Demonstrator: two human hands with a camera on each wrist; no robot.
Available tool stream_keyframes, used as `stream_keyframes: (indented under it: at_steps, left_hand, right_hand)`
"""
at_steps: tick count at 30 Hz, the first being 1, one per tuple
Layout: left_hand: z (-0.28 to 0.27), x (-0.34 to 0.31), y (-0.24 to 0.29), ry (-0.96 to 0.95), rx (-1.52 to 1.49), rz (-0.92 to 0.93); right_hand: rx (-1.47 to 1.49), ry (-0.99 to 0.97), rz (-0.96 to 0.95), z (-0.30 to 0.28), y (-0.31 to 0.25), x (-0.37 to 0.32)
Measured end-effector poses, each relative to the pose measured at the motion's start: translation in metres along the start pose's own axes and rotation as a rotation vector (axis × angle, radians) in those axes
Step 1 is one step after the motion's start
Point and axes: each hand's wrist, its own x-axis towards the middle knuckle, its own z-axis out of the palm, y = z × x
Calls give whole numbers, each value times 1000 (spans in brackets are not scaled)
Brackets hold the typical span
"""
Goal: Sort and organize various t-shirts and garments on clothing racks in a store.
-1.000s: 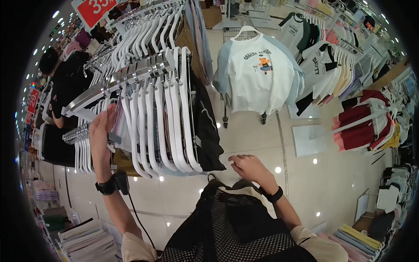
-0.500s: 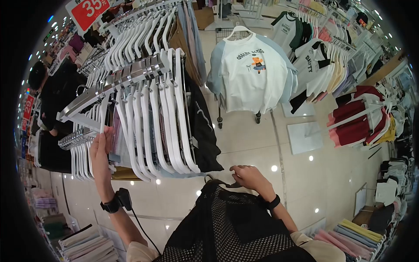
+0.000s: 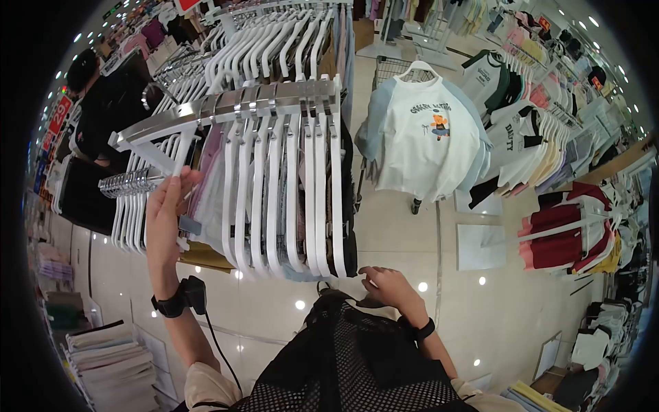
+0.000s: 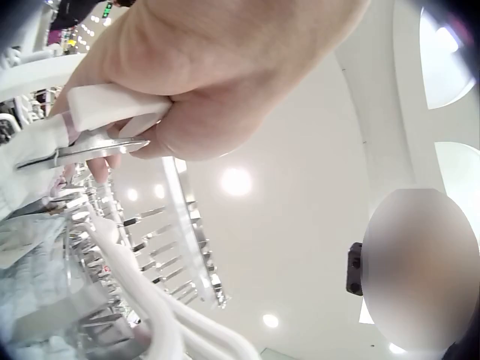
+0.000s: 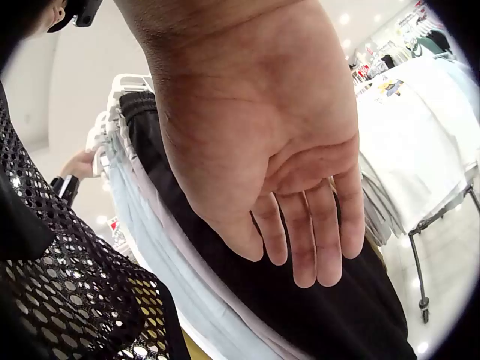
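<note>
In the head view, my left hand [image 3: 163, 216] is raised at the left part of the front garment rail. Its thumb and fingers pinch the end of a white hanger [image 3: 184, 147] that hangs there. Close up in the left wrist view, the hanger end [image 4: 112, 105] has a metal clip [image 4: 101, 150] with pale cloth in it. More white hangers with clipped trousers and other garments fill the rail [image 3: 274, 97] to the right. My right hand [image 3: 390, 285] hangs low beside the black trousers [image 5: 300, 300], fingers relaxed and holding nothing, palm showing in the right wrist view.
A white shirt with pale blue sleeves [image 3: 429, 137] hangs on a wheeled rack at centre right. A dark red garment [image 3: 573, 223] hangs at the far right. Folded clothes [image 3: 113, 364] lie at lower left. A person in black [image 3: 113, 103] stands behind the racks.
My left hand went from upright fingers behind the hangers to pinching a hanger's end. The rack has shifted right in the head view as the view turned. My right hand stays low and relaxed.
</note>
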Motion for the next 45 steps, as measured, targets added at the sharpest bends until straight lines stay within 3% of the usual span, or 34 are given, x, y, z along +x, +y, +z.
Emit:
stream_keyframes:
  at_steps: [4, 8, 16, 19, 24, 28, 31, 32, 35, 38, 39, 41, 45]
  left_hand:
    - [6, -17, 13, 41, -45, 52]
    - [32, -33, -5, 54, 114, 136]
    - [44, -59, -16, -2, 226, 40]
    - [58, -57, -22, 47, 210, 164]
    - [88, -70, -12, 87, 219, 220]
    - [91, -83, -50, 239, 15, 263]
    - [91, -104, -113, 232, 218, 362]
    - [91, -119, -152, 202, 257, 257]
    - [95, -175, -306, -37, 442, -317]
    - [118, -250, -438, -373, 804, -301]
    - [134, -254, -427, -650, 803, -624]
    - [162, -270, -452, -950, 619, -780]
    - [253, -250, -419, -1096, 535, -750]
  right_hand:
    - [-31, -64, 14, -4, -2, 3]
    - [-19, -68, 16, 0, 4, -1]
    - [1, -48, 52, 4, 21, -1]
    - [-5, -67, 38, 7, 23, -2]
    - [-14, -92, 57, 3, 14, 4]
    - [9, -83, 109, 7, 17, 0]
    - [41, -90, 149, 6, 29, -9]
    - [72, -97, 167, 2, 33, -12]
    - [122, -127, 182, -3, 66, -17]
    - [155, -125, 174, -19, 110, -21]
    - [167, -120, 175, -28, 128, -25]
    - [173, -53, 180, -60, 164, -32]
    - [184, 110, 260, -104, 250, -80]
